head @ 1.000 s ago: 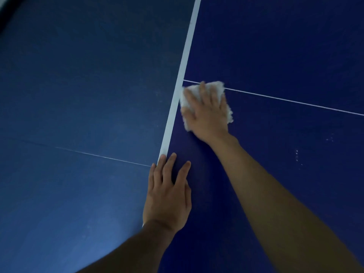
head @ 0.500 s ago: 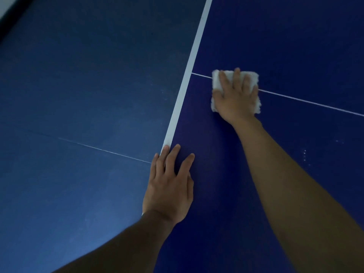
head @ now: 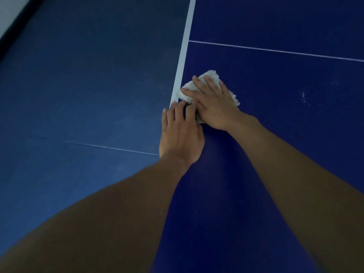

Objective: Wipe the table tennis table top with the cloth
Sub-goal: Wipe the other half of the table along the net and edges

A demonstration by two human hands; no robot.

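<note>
The dark blue table tennis table top (head: 275,134) fills the right of the view, bounded on its left by a white edge line (head: 184,50). A white fluffy cloth (head: 211,75) lies on the table just inside that line. My right hand (head: 212,103) lies flat on the cloth with its fingers straight, pressing it down and covering most of it. My left hand (head: 180,134) rests flat on the table's edge, right beside and below the right hand, its fingertips touching the cloth's near corner.
A thin white centre line (head: 275,51) crosses the table above the hands. Left of the edge line lies a lighter blue floor (head: 78,85) with a thin white line. Small pale specks (head: 303,97) sit on the table to the right.
My right hand has slid the cloth from the centre line back toward me and leftward, up against the edge line and my left hand. My left hand has stayed on the table's edge.
</note>
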